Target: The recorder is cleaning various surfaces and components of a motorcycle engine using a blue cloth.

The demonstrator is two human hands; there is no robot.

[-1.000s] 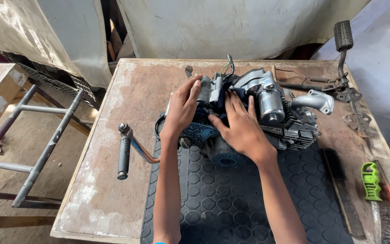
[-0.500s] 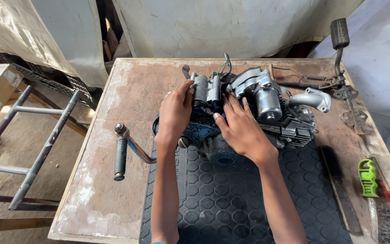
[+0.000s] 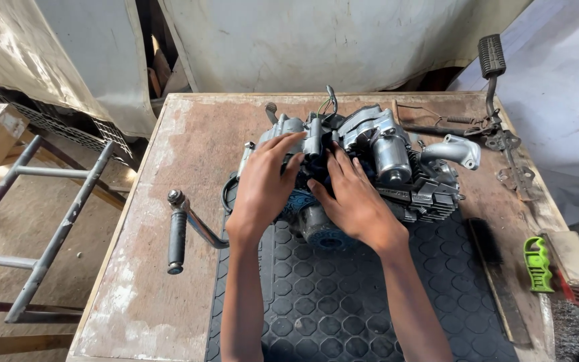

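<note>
- Head view: small engine (image 3: 383, 161) sits on a black rubber mat (image 3: 343, 302) on the tabletop (image 3: 169, 201).
- Left hand (image 3: 263, 188) fingers curl over its casing.
- Right hand (image 3: 353, 198) fingers lie spread against it.

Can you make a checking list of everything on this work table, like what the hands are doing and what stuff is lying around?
Surface: worn brown wooden table, with a black hexagon-patterned rubber mat on it.
Job's things: grey metal motorcycle engine on the mat, black-gripped kick lever sticking out to one side.
Clutter: green-handled tool, black brush, rusty pedal lever.
Hands: left hand and right hand both pressed on the engine.
Cables: short wires poking up from the engine.
Surroundings: grey metal frame, pale sheet panels.
</note>
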